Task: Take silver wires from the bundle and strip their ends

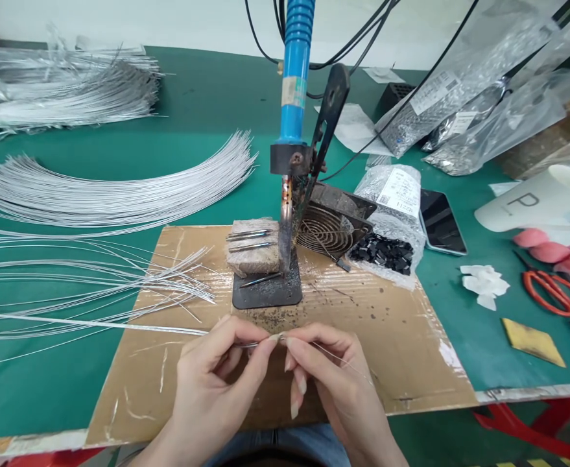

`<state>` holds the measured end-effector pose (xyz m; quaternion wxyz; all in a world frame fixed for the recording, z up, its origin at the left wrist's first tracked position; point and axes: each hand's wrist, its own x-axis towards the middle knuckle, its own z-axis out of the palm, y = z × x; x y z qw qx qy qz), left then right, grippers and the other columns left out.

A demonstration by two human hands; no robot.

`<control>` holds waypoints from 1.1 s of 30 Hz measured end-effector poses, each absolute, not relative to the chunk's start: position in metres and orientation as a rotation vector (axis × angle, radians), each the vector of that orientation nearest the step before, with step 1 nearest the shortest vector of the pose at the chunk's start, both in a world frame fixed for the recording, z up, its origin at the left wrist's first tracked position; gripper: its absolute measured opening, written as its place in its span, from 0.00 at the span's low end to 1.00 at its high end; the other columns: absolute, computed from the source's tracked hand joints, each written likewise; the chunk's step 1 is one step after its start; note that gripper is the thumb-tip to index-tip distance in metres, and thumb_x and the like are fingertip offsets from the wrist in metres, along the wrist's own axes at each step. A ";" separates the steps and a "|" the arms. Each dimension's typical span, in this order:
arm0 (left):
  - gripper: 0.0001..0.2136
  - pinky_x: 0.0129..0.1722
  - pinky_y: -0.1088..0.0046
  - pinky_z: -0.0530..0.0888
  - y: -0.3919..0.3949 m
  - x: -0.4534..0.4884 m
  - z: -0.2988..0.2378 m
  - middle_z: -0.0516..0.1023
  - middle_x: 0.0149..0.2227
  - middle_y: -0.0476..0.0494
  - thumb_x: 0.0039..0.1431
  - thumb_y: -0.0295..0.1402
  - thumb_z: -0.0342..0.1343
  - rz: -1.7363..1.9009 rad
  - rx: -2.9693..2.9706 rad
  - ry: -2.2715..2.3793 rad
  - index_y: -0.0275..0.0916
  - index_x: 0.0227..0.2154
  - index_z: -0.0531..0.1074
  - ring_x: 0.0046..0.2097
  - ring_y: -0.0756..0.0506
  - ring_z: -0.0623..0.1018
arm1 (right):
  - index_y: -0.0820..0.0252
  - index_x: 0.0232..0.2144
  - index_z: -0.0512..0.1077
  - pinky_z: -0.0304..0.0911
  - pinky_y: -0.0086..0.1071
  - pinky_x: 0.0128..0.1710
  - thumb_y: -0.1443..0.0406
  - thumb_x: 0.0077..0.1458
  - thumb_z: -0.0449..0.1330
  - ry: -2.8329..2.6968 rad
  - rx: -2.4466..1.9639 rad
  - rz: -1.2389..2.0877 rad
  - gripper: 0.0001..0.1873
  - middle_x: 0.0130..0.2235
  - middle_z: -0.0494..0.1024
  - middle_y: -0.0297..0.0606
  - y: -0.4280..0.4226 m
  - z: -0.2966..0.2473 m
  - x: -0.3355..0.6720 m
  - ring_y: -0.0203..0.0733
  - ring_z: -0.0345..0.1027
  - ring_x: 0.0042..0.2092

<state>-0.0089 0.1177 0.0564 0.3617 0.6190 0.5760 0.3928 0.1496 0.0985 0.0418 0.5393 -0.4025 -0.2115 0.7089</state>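
Observation:
My left hand (pixel 214 379) pinches the end of a thin white cable (pixel 168 329), which runs off to the left. My right hand (pixel 336 376) meets it fingertip to fingertip, with a fine pale strand (pixel 339 360) trailing across its fingers. What sits between the fingertips is too small to make out. Just beyond both hands stands a soldering iron (pixel 298 97) with a blue handle, fixed upright with its bit pointing down. Beside the bit is a worn tan block (pixel 251 263) carrying slim metal pieces. Loose white cables (pixel 168 279) lie to the left.
A cardboard sheet (pixel 411 363) covers the green table. Bundled cables (pixel 119 194) lie at left. Right of the iron are a fan (pixel 328 230), a bag of small black parts (pixel 382 253), a phone (pixel 441 220), a paper cup (pixel 522 198) and red-handled scissors (pixel 554 292).

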 end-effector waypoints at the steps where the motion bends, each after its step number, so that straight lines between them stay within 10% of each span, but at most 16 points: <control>1: 0.08 0.22 0.78 0.61 0.118 -0.010 0.056 0.72 0.21 0.55 0.63 0.33 0.62 1.015 1.621 1.466 0.42 0.27 0.77 0.21 0.53 0.63 | 0.60 0.32 0.84 0.69 0.22 0.19 0.59 0.58 0.73 -0.487 -0.943 1.681 0.10 0.26 0.78 0.32 0.098 0.041 0.148 0.30 0.70 0.19; 18: 0.07 0.23 0.80 0.66 0.117 -0.008 0.054 0.76 0.23 0.54 0.62 0.33 0.63 1.044 1.559 1.492 0.41 0.28 0.77 0.23 0.53 0.72 | 0.59 0.32 0.85 0.66 0.22 0.20 0.56 0.54 0.75 -0.293 -0.996 1.575 0.12 0.25 0.77 0.31 0.091 0.048 0.123 0.29 0.69 0.19; 33: 0.06 0.31 0.71 0.67 0.138 -0.057 0.083 0.75 0.23 0.56 0.64 0.23 0.60 0.992 2.283 1.392 0.42 0.36 0.76 0.24 0.50 0.69 | 0.60 0.35 0.88 0.76 0.38 0.20 0.46 0.52 0.71 -0.480 -1.270 1.150 0.23 0.29 0.83 0.51 0.080 0.001 0.258 0.46 0.74 0.23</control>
